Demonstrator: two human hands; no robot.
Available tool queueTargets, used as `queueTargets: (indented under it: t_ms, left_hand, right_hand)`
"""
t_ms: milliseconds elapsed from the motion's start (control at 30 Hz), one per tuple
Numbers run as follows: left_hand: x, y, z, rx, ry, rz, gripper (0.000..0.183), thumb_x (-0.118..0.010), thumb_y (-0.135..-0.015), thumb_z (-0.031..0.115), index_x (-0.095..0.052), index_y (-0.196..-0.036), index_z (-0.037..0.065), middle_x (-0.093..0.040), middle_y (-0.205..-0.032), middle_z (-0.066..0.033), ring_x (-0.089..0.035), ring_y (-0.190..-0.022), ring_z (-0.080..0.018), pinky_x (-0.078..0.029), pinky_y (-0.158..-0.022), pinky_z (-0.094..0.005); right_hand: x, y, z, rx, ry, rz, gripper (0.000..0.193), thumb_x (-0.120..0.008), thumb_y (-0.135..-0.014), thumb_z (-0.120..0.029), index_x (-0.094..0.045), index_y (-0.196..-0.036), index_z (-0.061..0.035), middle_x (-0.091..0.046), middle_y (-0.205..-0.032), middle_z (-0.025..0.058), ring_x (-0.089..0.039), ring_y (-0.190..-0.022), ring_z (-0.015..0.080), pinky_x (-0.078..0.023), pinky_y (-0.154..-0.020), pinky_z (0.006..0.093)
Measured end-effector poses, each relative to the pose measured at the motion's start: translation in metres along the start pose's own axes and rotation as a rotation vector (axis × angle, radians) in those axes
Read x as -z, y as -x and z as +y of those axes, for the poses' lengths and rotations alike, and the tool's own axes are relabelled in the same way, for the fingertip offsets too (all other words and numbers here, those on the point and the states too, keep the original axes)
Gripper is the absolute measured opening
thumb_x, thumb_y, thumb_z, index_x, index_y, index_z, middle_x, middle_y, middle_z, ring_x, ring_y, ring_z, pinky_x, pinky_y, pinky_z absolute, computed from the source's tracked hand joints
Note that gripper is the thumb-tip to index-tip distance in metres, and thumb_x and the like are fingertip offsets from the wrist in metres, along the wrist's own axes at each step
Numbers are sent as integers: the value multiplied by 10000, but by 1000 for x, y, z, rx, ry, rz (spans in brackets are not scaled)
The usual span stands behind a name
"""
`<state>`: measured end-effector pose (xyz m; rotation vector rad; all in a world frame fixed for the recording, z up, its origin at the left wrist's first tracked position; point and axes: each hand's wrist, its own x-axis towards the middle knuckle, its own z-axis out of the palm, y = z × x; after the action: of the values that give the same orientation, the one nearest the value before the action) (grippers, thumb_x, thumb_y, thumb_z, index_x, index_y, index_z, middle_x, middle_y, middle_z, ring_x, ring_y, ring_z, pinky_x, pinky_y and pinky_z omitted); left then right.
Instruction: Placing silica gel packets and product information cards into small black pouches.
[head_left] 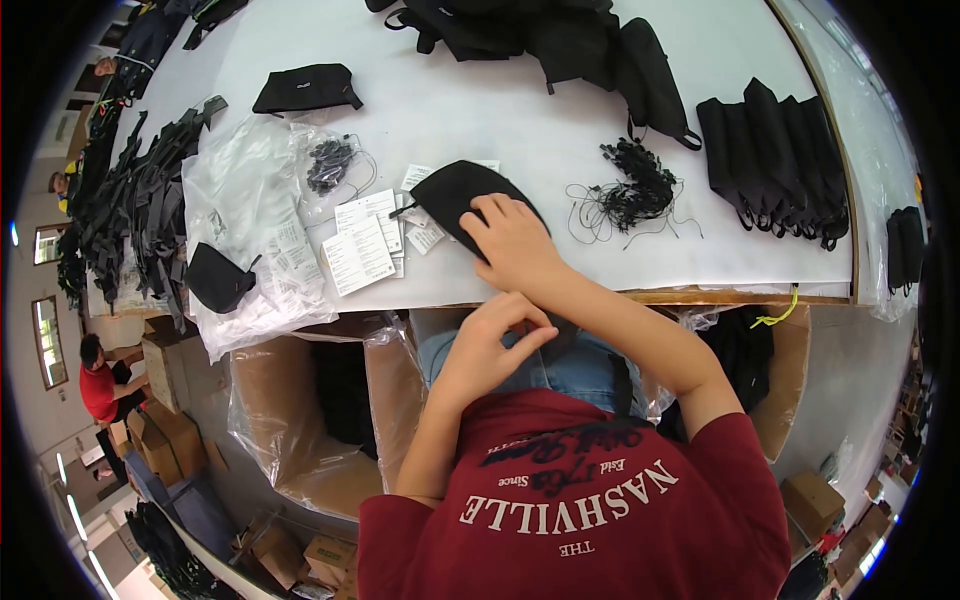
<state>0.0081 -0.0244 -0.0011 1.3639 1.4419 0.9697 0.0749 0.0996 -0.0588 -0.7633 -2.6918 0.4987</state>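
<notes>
A black zip pouch lies at the middle of the table's near side, a short tab at its left end. My right hand grips it, fingers bent over its top face and thumb by the near edge. Below, at the table edge, my left hand is held with fingers curved and the thumb apart from them; I see nothing in it. Left of the pouch are white printed cards. Small white labels lie partly under the pouch.
Black cord bundles lie right of the pouch, with a row of black pouches beyond. Clear plastic bags and black straps cover the left side. A black heap lies at the back. Plastic-lined cartons stand below the edge.
</notes>
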Motion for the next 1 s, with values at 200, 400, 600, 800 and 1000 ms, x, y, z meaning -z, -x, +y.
queueTargets:
  t_ms: [200,400,600,800,1000]
  left_hand:
    - [24,-20,-19,-173,-391,453,274,-703,-774,95,-612,-1030,55,-597,-1064,-67,-522,-1042,-278,-393,-887,-371]
    - [39,-32,-18,-340,-842,457,362,-731,-673,79,-647,-1024,103,-605,-1050,-35,-509,-1069,-254,-349,-913,-384]
    - [46,-29,-8,-542,-742,449,313,-706,-593,43,-683,-898,111,-618,-839,12,-553,-832,-209,-382,-806,-331]
    - [44,-20,-8,-594,-752,429,294,-693,-581,36,-690,-867,104,-628,-822,13,-551,-808,-197,-387,-778,-334]
    - [44,-19,-2,-401,-675,116,228,-688,-624,33,-628,-842,60,-626,-1069,-79,-574,-906,-273,-427,-787,-380]
  right_hand:
    - [56,12,6,-81,-231,248,145,-640,-774,-77,-613,-907,-24,-633,-854,99,-622,-796,283,-507,-678,351]
    - [104,28,-13,-119,-426,215,133,-630,-825,-58,-655,-951,-25,-658,-845,113,-635,-720,273,-499,-640,325]
    - [112,32,-18,-69,-442,251,111,-619,-824,-78,-630,-923,-31,-656,-809,114,-633,-666,280,-495,-573,342]
    - [110,36,-18,-67,-519,211,111,-618,-824,-82,-627,-923,-33,-652,-781,107,-629,-654,280,-495,-580,341]
    - [87,25,9,-170,-688,110,138,-615,-842,-64,-664,-957,-5,-674,-858,115,-654,-737,232,-515,-687,300]
